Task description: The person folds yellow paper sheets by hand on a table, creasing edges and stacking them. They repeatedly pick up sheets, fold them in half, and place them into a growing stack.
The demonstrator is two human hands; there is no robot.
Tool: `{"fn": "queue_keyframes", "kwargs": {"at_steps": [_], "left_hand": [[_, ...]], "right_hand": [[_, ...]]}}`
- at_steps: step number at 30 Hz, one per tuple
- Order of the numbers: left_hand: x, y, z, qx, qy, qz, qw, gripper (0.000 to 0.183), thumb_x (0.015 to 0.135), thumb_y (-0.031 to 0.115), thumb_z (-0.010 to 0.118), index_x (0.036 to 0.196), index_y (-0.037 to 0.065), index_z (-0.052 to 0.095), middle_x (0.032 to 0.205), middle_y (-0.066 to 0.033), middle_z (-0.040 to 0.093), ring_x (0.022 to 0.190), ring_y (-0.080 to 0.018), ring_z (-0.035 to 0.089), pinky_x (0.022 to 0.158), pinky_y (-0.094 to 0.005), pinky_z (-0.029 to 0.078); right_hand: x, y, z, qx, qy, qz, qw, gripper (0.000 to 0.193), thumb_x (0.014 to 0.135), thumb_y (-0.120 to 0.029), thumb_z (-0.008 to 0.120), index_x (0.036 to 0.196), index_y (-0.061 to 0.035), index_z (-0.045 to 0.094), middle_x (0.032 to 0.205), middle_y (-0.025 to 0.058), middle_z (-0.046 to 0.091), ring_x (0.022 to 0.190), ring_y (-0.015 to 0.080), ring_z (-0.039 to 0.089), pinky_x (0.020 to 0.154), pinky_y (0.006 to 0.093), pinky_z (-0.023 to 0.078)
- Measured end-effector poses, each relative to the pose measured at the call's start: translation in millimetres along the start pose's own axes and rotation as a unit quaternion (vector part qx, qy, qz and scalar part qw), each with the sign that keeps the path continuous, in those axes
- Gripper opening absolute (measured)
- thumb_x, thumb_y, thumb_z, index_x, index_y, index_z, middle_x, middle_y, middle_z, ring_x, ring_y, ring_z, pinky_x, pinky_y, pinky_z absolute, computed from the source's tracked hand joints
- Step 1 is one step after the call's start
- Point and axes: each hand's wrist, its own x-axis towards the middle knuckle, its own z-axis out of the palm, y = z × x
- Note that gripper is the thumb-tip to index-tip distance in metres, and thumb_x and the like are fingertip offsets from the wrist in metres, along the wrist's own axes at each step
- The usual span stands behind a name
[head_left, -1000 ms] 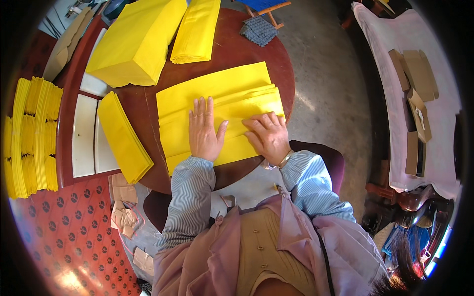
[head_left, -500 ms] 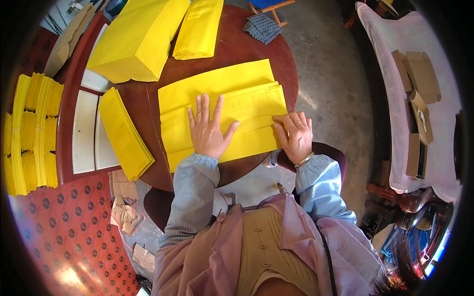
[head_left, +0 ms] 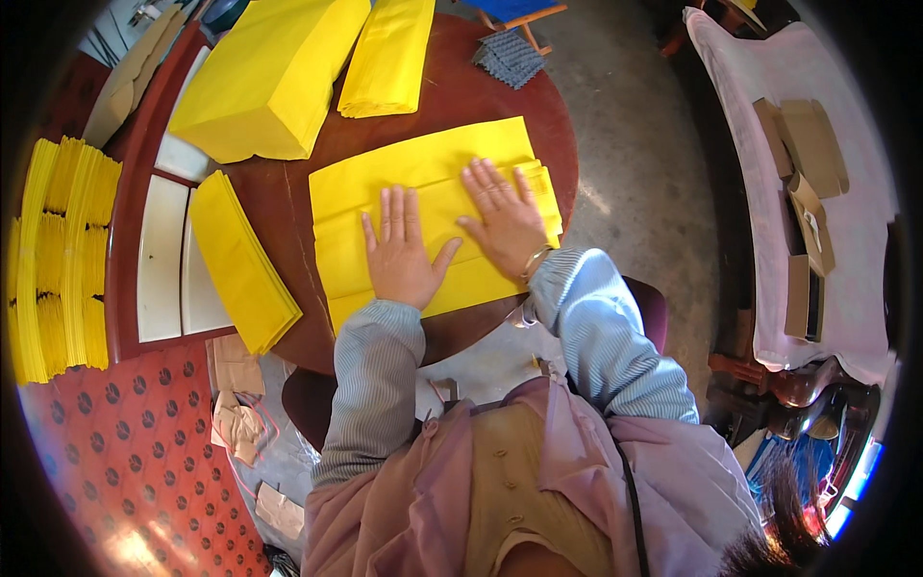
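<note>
A large yellow paper sheet (head_left: 423,178), folded along its length, lies on the dark round wooden table (head_left: 461,91). My left hand (head_left: 402,252) rests flat on the sheet near its middle, fingers spread. My right hand (head_left: 505,216) presses flat on the folded right part of the sheet, with a bangle at the wrist. Neither hand grips anything.
A thick stack of yellow paper (head_left: 269,77) and a narrower folded pile (head_left: 389,58) lie at the table's far side. A slim yellow stack (head_left: 240,260) sits to the left. Yellow bundles (head_left: 58,250) stand at far left. Brown paper scraps (head_left: 236,404) lie on the floor.
My right hand slid from the sheet's right edge back toward the middle, along the fold. My left hand stayed pressed flat on the sheet.
</note>
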Motion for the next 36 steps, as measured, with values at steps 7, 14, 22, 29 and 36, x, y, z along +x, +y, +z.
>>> {"fn": "queue_keyframes", "kwargs": {"at_steps": [7, 14, 22, 29, 36], "left_hand": [[-23, -55, -21, 0.047, 0.023, -0.093, 0.994, 0.118, 0.088, 0.074, 0.067, 0.162, -0.008, 0.027, 0.171, -0.0285, 0.027, 0.162, -0.0398, 0.018, 0.131, -0.0538, 0.014], [-24, -54, -20, 0.045, 0.019, -0.099, 0.994, 0.119, 0.089, 0.077, 0.064, 0.163, -0.008, 0.025, 0.172, -0.0283, 0.022, 0.163, -0.0392, 0.015, 0.132, -0.0527, 0.013], [-75, -27, -42, -0.137, 0.181, -0.164, 0.960, 0.072, 0.102, 0.035, 0.071, 0.152, -0.007, 0.041, 0.166, -0.0260, 0.034, 0.154, -0.0362, 0.036, 0.125, -0.0497, 0.032], [-124, 6, -21, -0.736, -0.023, -0.138, 0.663, 0.045, 0.106, 0.010, 0.063, 0.148, 0.001, 0.051, 0.139, -0.0190, 0.059, 0.122, -0.0345, 0.064, 0.117, -0.0404, 0.043], [-65, 49, -68, -0.710, 0.123, -0.148, 0.678, 0.034, 0.106, 0.011, 0.062, 0.138, -0.002, 0.060, 0.145, -0.0114, 0.057, 0.121, -0.0225, 0.064, 0.107, -0.0377, 0.050]], "right_hand": [[-6, 26, -11, -0.046, -0.027, 0.070, 0.996, 0.076, 0.109, -0.062, 0.039, 0.169, -0.0175, 0.027, 0.177, 0.0040, 0.022, 0.164, 0.0192, 0.016, 0.134, 0.0483, 0.006], [1, 24, -22, -0.057, -0.022, 0.026, 0.998, 0.070, 0.108, -0.056, 0.045, 0.166, -0.0176, 0.035, 0.173, 0.0045, 0.032, 0.161, 0.0214, 0.024, 0.133, 0.0508, 0.009], [130, 17, -30, 0.189, -0.233, -0.148, 0.942, 0.037, 0.084, -0.038, 0.088, 0.105, -0.0123, 0.072, 0.095, 0.0036, 0.070, 0.100, 0.0205, 0.063, 0.089, 0.0421, 0.046], [155, 5, -48, 0.403, -0.451, -0.142, 0.783, 0.028, 0.091, -0.025, 0.085, 0.096, -0.0073, 0.065, 0.081, 0.0009, 0.069, 0.076, 0.0090, 0.064, 0.067, 0.0286, 0.049], [110, -1, -138, 0.545, -0.324, -0.168, 0.755, 0.023, 0.098, -0.022, 0.080, 0.105, -0.0061, 0.065, 0.096, 0.0022, 0.074, 0.087, 0.0074, 0.066, 0.080, 0.0261, 0.052]]}}
